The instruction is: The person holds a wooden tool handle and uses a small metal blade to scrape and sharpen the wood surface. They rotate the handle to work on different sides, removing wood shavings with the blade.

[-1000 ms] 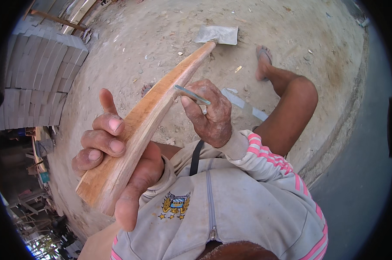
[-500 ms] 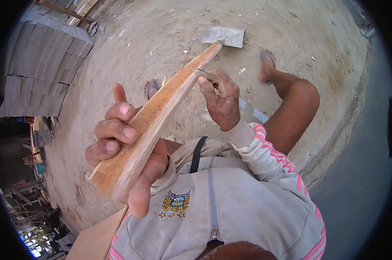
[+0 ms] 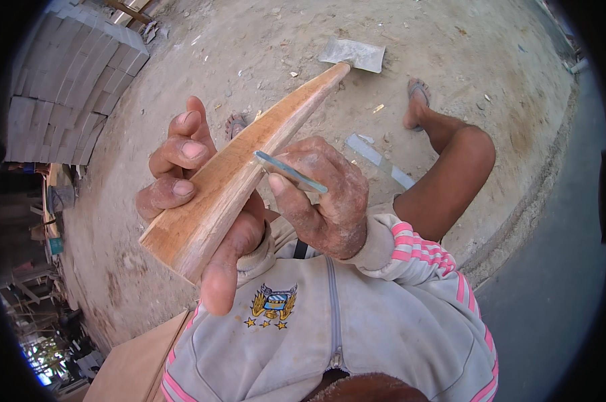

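Observation:
A long piece of bare wood (image 3: 232,177) slants from close below me to the far side, narrowing with distance. Its far end meets a grey rectangular metal blade (image 3: 354,54) near the ground; whether they are joined I cannot tell. My left hand (image 3: 212,221) is wrapped round the near part from beneath, fingertips on the left side and thumb along the right. My right hand (image 3: 326,194) is closed, pinching a thin flat piece with a bluish-green edge, like a shard of glass (image 3: 291,172). The shard lies against the wood's right edge, about midway along.
Grey blocks (image 3: 62,87) are stacked at the far left. A flat pale strip (image 3: 373,156) lies on the dusty ground (image 3: 450,40) beside my right leg. A brown board (image 3: 135,358) sits at the lower left, and a smooth grey surface (image 3: 551,268) runs along the right.
My right hand has drawn the glass shard along the wood toward me, from near the far end to about the middle. My left hand and the wood's near end have risen slightly in view.

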`<act>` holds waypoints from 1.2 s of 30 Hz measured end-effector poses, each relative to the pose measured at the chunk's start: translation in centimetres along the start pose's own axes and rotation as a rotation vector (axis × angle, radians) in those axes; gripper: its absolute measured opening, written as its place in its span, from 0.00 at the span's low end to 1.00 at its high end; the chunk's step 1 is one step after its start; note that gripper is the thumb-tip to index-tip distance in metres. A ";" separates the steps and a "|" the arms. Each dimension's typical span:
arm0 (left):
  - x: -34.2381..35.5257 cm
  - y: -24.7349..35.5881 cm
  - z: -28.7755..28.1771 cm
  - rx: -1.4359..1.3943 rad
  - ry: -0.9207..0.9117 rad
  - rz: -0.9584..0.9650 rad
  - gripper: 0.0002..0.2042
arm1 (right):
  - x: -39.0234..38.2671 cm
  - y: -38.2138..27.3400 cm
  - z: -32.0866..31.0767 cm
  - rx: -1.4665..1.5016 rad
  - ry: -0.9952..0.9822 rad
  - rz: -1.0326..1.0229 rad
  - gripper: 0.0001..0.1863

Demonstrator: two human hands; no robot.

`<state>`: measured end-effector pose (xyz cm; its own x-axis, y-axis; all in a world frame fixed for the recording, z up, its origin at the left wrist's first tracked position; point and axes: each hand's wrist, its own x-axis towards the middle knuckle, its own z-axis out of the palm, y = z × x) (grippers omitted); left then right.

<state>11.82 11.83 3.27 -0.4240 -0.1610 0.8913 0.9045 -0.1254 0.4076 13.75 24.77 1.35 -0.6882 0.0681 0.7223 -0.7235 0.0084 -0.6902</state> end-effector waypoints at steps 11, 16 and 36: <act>0.1 -0.8 -0.5 -0.006 0.037 0.052 0.49 | 0.4 -1.0 1.1 0.064 -0.005 0.014 0.06; 0.3 -0.5 0.2 -0.062 0.019 0.028 0.50 | 0.5 1.5 -1.1 0.007 0.009 0.439 0.07; -3.7 2.3 -3.6 -0.163 0.164 -0.210 0.45 | 0.2 2.0 -5.0 0.181 -0.136 0.406 0.09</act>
<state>15.34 8.56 0.19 -0.6146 -0.2688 0.7416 0.7826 -0.3257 0.5305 12.43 29.78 -0.15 -0.9095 -0.1020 0.4031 -0.3838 -0.1670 -0.9082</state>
